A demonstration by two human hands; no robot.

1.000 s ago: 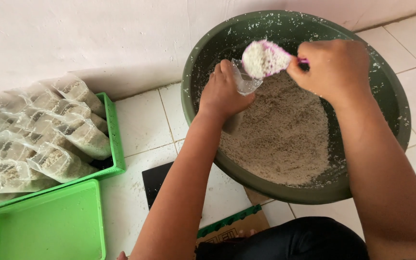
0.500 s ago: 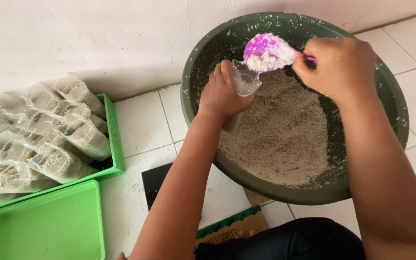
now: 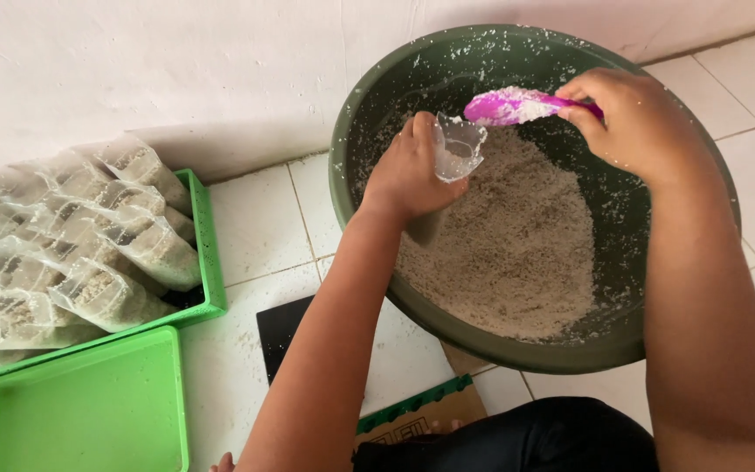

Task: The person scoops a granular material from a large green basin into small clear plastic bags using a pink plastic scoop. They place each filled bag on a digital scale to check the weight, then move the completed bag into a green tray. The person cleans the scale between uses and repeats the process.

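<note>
clear plastic bag (image 3: 458, 149) sits gripped open-mouthed in my left hand (image 3: 412, 170) over the grain in the green basin (image 3: 369, 96), so my right hand (image 3: 635, 122), holding the pink scoop (image 3: 513, 106), should tip slowly and close to the mouth.

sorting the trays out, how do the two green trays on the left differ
The back green tray is piled high with clear filled bags; the front green tray holds none. The back tray's wall shows a slotted, basket-like side, while the front tray's walls look solid. The back one sits against the wall, the front one nearer the person. Both are bright green, rectangular and rest on the tiled floor.
</note>
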